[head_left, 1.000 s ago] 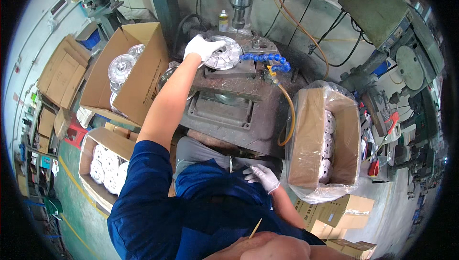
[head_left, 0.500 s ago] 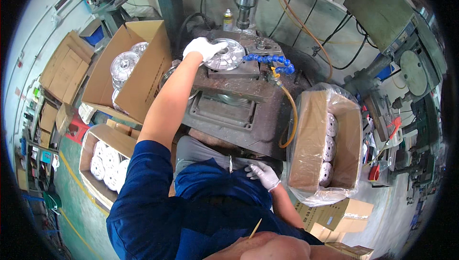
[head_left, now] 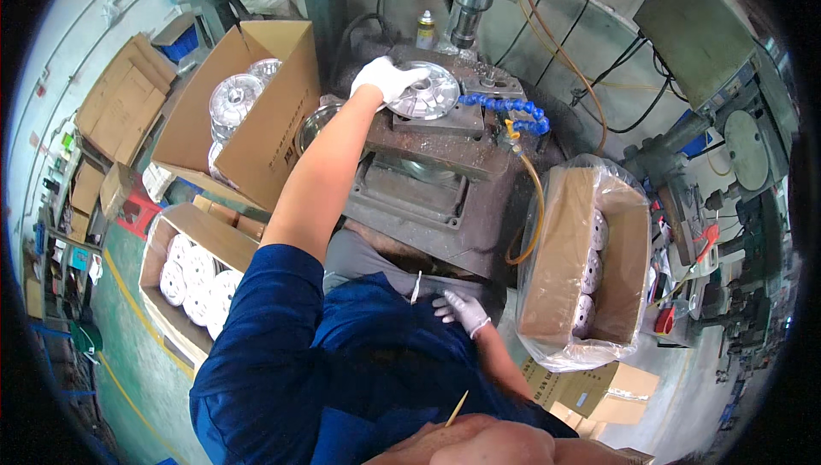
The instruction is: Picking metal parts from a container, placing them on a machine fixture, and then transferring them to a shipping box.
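Note:
In a white glove, my left hand [head_left: 386, 80] is closed on the left edge of a shiny round metal disc [head_left: 428, 93] with a centre hub and cut-outs. The fingers under or behind the rim are hidden. Below it is the metal fixture block [head_left: 440, 126] of a drilling machine, whose spindle [head_left: 467, 19] stands above and behind, apart from the disc. My right hand [head_left: 462, 312], also gloved, lies on my lap with its fingers spread and holds nothing. A blue segmented coolant hose [head_left: 505, 106] points at the disc's right side.
At the left stands an open carton [head_left: 278, 136] of shiny discs; a lower carton [head_left: 181, 337] holds white-looking discs. To the right, a plastic-lined carton [head_left: 552, 251] holds several discs. A spray can [head_left: 425, 31] stands behind the fixture. A yellow tube [head_left: 537, 200] hangs off the machine table's right side.
The whole view has shifted slightly, so the machine appears farther right and higher. My left hand stays at the disc's left edge, and my right hand remains on my lap.

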Available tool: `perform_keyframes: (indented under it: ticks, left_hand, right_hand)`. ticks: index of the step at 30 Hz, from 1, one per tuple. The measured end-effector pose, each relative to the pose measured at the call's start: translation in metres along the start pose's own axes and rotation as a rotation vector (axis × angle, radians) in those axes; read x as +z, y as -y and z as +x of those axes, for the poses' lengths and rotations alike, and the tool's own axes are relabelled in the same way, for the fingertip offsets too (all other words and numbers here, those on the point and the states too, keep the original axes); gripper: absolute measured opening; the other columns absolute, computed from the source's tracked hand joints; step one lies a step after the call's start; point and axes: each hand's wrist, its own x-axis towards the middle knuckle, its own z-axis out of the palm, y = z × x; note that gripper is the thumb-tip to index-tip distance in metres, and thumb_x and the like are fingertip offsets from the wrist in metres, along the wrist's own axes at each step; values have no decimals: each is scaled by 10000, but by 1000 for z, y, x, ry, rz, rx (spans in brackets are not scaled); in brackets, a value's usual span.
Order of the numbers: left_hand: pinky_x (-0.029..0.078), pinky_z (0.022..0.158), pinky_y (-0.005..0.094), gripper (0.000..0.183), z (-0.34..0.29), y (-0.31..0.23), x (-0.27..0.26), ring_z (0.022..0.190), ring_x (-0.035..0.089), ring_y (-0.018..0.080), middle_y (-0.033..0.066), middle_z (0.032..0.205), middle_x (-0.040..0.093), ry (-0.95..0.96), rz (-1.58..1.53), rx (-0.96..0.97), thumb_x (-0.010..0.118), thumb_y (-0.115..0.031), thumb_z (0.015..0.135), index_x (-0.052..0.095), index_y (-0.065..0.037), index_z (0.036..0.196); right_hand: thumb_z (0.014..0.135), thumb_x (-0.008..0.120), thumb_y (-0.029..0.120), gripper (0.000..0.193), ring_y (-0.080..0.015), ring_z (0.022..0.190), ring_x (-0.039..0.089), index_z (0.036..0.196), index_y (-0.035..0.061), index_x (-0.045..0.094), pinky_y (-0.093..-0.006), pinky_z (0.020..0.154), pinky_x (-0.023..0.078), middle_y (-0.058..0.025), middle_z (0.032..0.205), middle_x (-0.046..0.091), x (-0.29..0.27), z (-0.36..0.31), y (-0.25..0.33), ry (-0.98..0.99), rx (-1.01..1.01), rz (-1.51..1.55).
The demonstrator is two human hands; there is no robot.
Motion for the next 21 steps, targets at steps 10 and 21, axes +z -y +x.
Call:
perform_keyframes:
  ticks: [10, 21]
  left_hand:
    - [443, 957, 356, 921, 1, -2, -2, 1143, 581, 341, 298, 1211, 584, 14, -18, -5, 705, -602, 680, 551, 143, 1201]
    - [452, 967, 368, 930, 3, 1, 4, 1149, 582, 341, 253, 1209, 600, -54, 76, -9, 646, -712, 652, 615, 64, 1163]
  right_hand:
    - [959, 473, 490, 553, -250, 920, 638, 1342, 91, 463, -384, 806, 533, -157, 1147, 618, -47, 24, -27, 134, 71, 616]
    - [976, 457, 461, 504, -261, 909, 643, 1313, 87, 472, -400, 794, 542, -158, 1135, 625, -42, 24, -22, 111, 99, 649]
